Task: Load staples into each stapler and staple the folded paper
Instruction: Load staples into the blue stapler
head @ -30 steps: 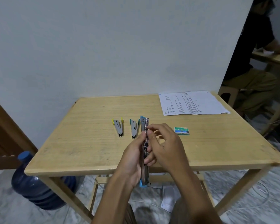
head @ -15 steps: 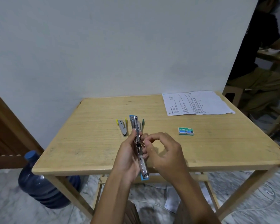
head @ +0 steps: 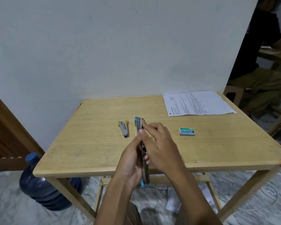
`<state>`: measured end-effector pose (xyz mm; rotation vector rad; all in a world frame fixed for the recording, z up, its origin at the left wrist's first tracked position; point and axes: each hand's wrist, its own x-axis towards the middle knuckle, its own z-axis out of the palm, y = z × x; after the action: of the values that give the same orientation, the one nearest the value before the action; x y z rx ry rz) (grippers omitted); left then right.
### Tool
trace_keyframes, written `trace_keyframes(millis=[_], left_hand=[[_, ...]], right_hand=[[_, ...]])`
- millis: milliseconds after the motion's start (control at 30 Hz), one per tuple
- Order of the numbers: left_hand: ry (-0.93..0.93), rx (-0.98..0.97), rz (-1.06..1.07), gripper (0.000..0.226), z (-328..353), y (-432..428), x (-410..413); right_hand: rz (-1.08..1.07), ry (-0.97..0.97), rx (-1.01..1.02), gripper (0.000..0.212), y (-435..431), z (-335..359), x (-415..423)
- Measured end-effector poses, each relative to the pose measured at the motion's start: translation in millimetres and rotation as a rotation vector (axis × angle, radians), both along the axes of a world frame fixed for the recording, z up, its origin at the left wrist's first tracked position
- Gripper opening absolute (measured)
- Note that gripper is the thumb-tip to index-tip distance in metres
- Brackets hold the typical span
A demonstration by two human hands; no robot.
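My left hand (head: 130, 161) grips a blue stapler (head: 145, 173) that is swung open into one long strip, held above the table's near edge and pointing away from me. My right hand (head: 162, 148) lies over it from the right, its fairly straight fingers reaching to the metal channel near the far end; the thumb is hidden. A yellow stapler (head: 124, 128) lies open on the table (head: 91, 143) just left of the blue one. The green staple box (head: 187, 132) sits to the right. A printed paper (head: 198, 103) lies at the far right corner.
A blue water bottle (head: 39, 189) stands on the floor under the table's left corner. A wooden door (head: 5, 137) is at the left. Another person (head: 263, 62) sits at a second table beyond the right side. Cables and paper scraps lie on the floor below.
The blue stapler has swung back upright in my left hand. My right hand's fingers went from a pinch at the stapler's middle to reaching along its far end.
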<state>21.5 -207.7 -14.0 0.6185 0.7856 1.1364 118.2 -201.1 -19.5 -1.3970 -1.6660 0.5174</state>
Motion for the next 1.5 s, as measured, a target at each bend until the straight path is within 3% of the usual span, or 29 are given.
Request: trace_keyframes(millis=[233,333,433,533,733,900,1067,1200,1300,1400,1500], left_hand=[[0.000,0.015,-0.014,0.046,-7,3,1],[0.017,0.037,-0.018,0.040,-12,5,4],[0.033,0.069,-0.036,0.033,-17,9,2],[0.059,0.100,-0.042,0.024,-19,11,-1],[0.120,0.118,-0.034,0.023,-19,10,-2],[0.099,0.102,-0.023,0.027,-21,13,-3],[0.065,0.051,-0.006,0.033,-19,13,-2],[0.061,0.042,-0.002,0.029,-19,13,-1],[0.266,0.086,0.041,0.026,-14,11,0],[0.716,0.273,0.158,0.027,-13,12,1],[1.169,0.485,0.179,0.021,-15,17,0]], right_hand=[[0.015,0.215,-0.020,0.055,-2,-3,2],[0.034,0.345,-0.081,0.052,-3,-3,0],[0.080,0.611,-0.208,0.051,-3,3,-2],[0.102,0.748,-0.292,0.038,-4,9,-1],[0.071,0.778,-0.284,0.039,-12,21,2],[0.097,0.667,-0.255,0.041,-15,13,2],[0.110,0.569,-0.165,0.057,-9,-8,-4],[0.047,0.667,-0.167,0.052,-9,-4,-3],[-0.038,1.028,-0.270,0.046,0,-6,-5],[-0.024,1.506,-0.508,0.046,8,-5,-8],[-0.010,1.680,-0.692,0.045,9,-5,-9]])
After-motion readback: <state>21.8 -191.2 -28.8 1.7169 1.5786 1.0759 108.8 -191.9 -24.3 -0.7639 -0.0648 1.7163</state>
